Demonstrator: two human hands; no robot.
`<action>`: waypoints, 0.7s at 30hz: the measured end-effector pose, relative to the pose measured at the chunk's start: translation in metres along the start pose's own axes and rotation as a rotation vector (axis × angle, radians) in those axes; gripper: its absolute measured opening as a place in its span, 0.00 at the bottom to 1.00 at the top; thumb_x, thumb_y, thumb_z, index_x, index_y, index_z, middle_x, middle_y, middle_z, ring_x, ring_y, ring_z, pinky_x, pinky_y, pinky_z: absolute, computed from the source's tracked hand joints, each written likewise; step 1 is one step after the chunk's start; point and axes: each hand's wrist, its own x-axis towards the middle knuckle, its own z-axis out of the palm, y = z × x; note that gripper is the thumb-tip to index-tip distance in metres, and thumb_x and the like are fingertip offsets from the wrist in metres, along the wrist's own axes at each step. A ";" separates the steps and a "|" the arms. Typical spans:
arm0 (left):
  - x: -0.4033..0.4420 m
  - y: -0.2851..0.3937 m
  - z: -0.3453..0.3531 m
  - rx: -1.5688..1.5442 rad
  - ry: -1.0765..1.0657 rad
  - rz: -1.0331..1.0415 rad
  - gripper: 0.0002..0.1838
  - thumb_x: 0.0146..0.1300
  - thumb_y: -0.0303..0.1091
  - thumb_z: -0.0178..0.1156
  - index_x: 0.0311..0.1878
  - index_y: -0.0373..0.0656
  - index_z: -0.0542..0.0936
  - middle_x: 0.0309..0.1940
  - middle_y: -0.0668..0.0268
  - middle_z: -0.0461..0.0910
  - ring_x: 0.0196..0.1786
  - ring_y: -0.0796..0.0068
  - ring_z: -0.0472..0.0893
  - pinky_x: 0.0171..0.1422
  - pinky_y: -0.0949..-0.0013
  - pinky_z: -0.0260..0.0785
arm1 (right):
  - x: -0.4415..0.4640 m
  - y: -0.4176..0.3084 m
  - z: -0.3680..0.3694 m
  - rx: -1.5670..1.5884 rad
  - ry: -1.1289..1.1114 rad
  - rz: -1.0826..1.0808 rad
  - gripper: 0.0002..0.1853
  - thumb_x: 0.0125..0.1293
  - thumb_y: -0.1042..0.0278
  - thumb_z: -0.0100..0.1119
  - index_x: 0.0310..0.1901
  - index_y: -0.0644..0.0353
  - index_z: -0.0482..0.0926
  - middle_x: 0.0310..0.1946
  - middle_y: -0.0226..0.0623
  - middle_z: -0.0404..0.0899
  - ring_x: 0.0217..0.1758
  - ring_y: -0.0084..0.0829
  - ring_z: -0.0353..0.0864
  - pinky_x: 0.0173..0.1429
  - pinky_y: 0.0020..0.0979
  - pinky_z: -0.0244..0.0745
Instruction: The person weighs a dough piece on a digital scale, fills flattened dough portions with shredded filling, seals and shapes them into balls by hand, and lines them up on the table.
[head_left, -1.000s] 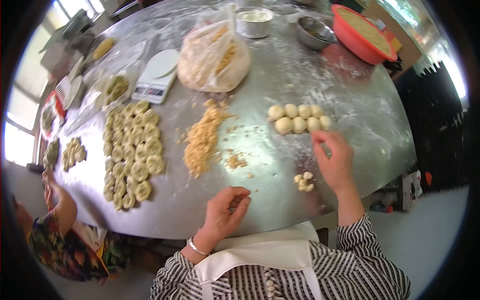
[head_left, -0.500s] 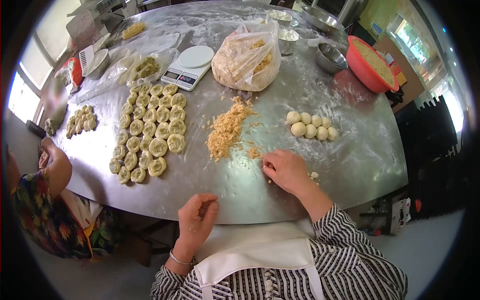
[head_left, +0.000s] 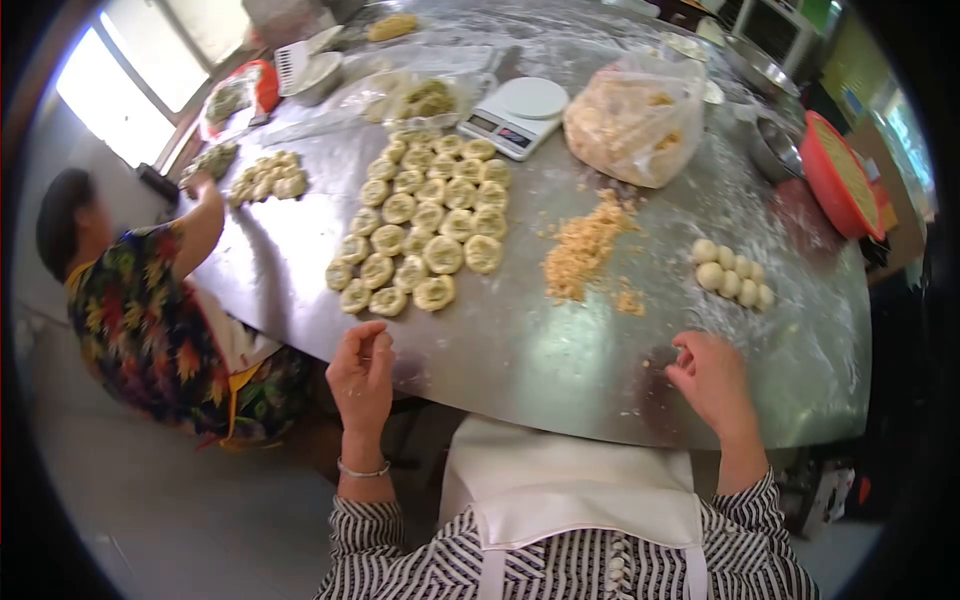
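Observation:
My left hand (head_left: 362, 385) is above the table's near edge, just below the rows of flattened dough rounds (head_left: 421, 220) with greenish filling in their middles. Its fingers are loosely curled, a small gap shows beside the thumb, and I see nothing in it. Over the table at the right, my right hand (head_left: 712, 385) has thumb and fingers slightly apart. No held thing shows; small crumbs lie beside its fingertips. Beyond it sit two rows of smooth dough balls (head_left: 732, 273). Between the two groups spreads a heap of orange-tan crumbly filling (head_left: 583, 250).
Behind the filling stand a white kitchen scale (head_left: 517, 115) and a plastic bag (head_left: 637, 120) of crumbly filling. A red basin (head_left: 838, 180) and a metal bowl (head_left: 775, 148) are at the right. A co-worker (head_left: 165, 310) at the left reaches toward small dough pieces (head_left: 268, 178).
The view has swung left, bringing more of the co-worker into sight. My left hand has moved up toward the dough rounds. My right hand has drawn back from the crumbly filling.

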 end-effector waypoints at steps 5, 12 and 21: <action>0.012 -0.010 0.002 0.041 0.008 0.047 0.07 0.75 0.27 0.66 0.50 0.38 0.89 0.33 0.68 0.84 0.32 0.82 0.81 0.39 0.75 0.75 | 0.041 -0.019 0.033 0.190 -0.113 0.152 0.20 0.60 0.71 0.78 0.53 0.64 0.82 0.35 0.42 0.88 0.38 0.39 0.89 0.44 0.40 0.82; 0.025 0.012 0.044 0.633 -0.059 0.054 0.19 0.71 0.54 0.69 0.46 0.47 0.91 0.35 0.66 0.88 0.38 0.58 0.88 0.43 0.53 0.79 | 0.107 -0.032 0.057 0.476 -0.066 0.028 0.25 0.61 0.74 0.77 0.59 0.67 0.81 0.39 0.39 0.86 0.38 0.32 0.88 0.45 0.34 0.84; 0.025 0.016 0.079 0.591 0.029 0.134 0.19 0.61 0.39 0.79 0.50 0.45 0.82 0.39 0.65 0.85 0.41 0.58 0.85 0.43 0.55 0.79 | 0.092 -0.035 0.052 0.337 0.005 -0.021 0.40 0.54 0.67 0.84 0.68 0.65 0.75 0.57 0.46 0.76 0.45 0.39 0.87 0.52 0.38 0.85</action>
